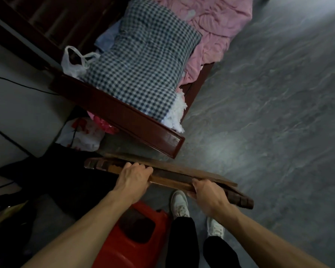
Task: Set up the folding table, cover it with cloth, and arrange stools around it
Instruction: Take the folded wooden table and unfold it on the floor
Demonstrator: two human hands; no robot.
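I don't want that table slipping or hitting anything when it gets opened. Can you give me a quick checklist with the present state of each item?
1. Left hand grips the folded table edge: ok.
2. Right hand grip on the same edge: ok.
3. Open floor to the right for unfolding: ok.
4. Red stool right under the arms, near the feet: not ok.
5. Bed frame corner close to the table's far side: not ok.
6. Table legs and latch: cannot tell, hidden edge-on.
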